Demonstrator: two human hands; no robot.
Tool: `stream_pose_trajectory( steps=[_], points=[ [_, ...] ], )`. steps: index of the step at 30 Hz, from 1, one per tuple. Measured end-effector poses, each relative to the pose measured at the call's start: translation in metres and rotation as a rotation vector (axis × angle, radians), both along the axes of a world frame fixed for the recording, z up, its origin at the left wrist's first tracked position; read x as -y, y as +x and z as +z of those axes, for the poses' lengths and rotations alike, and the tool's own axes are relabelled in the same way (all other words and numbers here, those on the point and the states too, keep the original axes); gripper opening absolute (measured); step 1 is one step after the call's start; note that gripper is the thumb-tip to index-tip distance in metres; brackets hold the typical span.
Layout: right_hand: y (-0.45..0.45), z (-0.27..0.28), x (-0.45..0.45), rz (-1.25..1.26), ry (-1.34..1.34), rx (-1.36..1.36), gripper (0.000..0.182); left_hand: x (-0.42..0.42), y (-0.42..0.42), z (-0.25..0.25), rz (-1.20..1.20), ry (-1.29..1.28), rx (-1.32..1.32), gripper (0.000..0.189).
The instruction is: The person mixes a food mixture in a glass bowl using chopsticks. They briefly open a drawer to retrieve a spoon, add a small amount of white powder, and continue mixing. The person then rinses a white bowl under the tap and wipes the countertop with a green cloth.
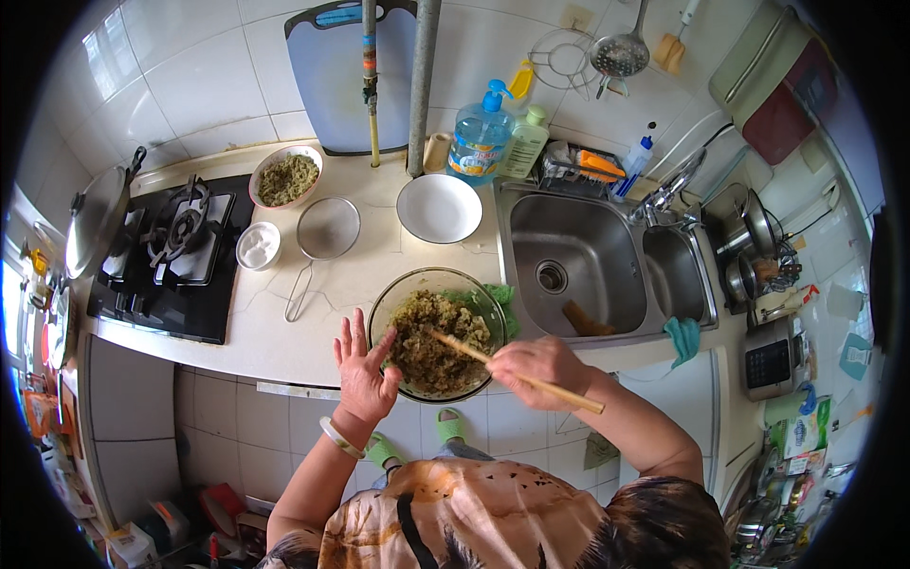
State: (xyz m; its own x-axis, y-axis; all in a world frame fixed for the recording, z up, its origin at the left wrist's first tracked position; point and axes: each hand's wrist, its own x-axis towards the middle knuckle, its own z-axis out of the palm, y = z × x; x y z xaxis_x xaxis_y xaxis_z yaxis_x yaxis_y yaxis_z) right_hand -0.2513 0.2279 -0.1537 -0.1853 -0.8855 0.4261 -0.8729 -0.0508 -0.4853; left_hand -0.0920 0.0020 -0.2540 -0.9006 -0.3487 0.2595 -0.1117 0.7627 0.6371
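A large glass bowl (374, 307) stands at the counter's front edge, holding a chunky green-brown mixture (444, 341). My right hand (542, 371) grips a pair of wooden chopsticks (462, 347), their tips down in the mixture. At the bowl's left rim, my left hand (366, 370) has its fingers spread, with the index finger reaching over the rim; whether it touches the glass is hard to tell. A green cloth (504, 307) lies by the bowl's right side, partly hidden behind it.
Behind the bowl are an empty white bowl (439, 208), a fine-mesh strainer (328, 229), a small tub of white stuff (258, 246) and a bowl of green mixture (286, 176). A gas hob (181, 235) is left, a steel double sink (579, 263) right. Pump bottle (480, 139) behind.
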Motion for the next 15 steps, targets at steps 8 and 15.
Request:
stream_pose_trajectory(
  steps=[8,15],
  points=[
    [0.008,-0.043,0.027,0.113,0.041,-0.069,0.003,0.036,-0.043,0.007,-0.109,0.268,-0.147,0.062],
    [-0.055,0.018,0.021,0.142,0.142,0.37,0.009,0.077,-0.089,-0.017,-0.186,1.442,0.19,0.054]
  ],
)
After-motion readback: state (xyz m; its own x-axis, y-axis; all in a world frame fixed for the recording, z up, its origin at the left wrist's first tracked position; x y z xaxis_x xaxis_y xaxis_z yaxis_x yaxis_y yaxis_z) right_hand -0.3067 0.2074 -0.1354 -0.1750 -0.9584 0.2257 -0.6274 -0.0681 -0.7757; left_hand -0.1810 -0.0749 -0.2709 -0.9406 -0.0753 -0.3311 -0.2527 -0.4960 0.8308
